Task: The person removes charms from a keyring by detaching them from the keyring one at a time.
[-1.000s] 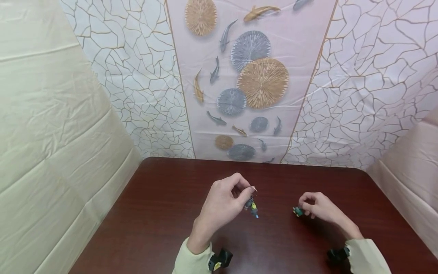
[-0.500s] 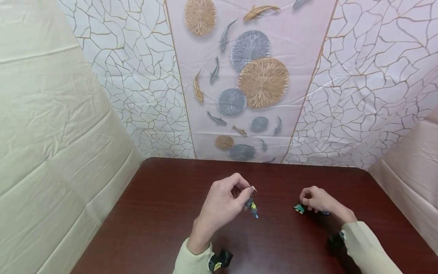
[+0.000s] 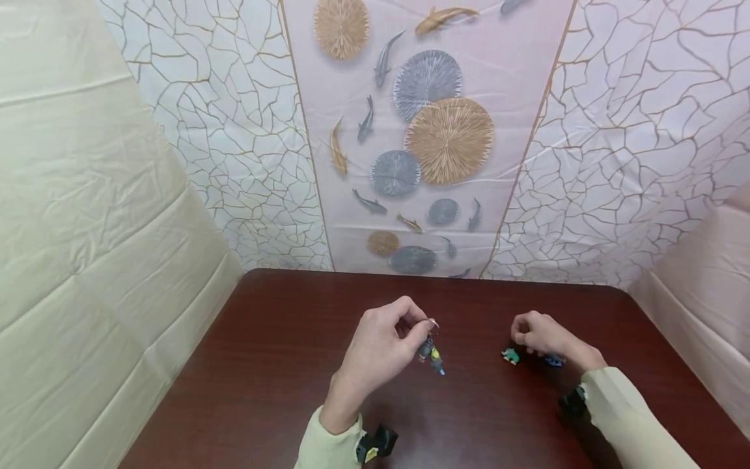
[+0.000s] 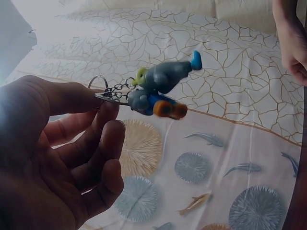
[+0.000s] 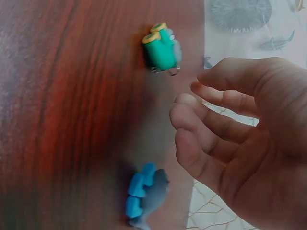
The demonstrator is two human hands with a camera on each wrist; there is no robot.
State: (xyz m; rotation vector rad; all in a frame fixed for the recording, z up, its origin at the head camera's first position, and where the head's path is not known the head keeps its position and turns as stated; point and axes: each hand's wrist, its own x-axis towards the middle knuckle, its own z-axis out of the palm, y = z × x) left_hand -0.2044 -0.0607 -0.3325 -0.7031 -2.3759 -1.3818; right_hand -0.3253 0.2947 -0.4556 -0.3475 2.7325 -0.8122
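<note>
My left hand [image 3: 383, 339] pinches the metal ring of a keychain between thumb and index finger, above the table. From its short chains dangle a grey figure [image 4: 168, 77] with a blue end and yellow-green top, and a grey-and-blue figure [image 4: 148, 101] with orange feet. Over at the right, my right hand [image 3: 545, 333] holds nothing, its fingers loosely bent. Just beyond its fingertips a small green figure [image 5: 162, 53] with yellow ends lies on the table. A grey-and-blue figure [image 5: 152, 194] lies nearer the wrist, partly under the hand in the head view.
The dark red-brown wooden table [image 3: 281, 365] ends at a far edge against a patterned cloth [image 3: 398, 130] with fish and round motifs. Pale cloth [image 3: 88, 260] hangs along the left side. Black wrist cameras sit at both cuffs.
My right hand has let go of the green figure and drawn a little up and away; the grey-and-blue figure beneath it has come into sight. The left hand stays still with the keychain.
</note>
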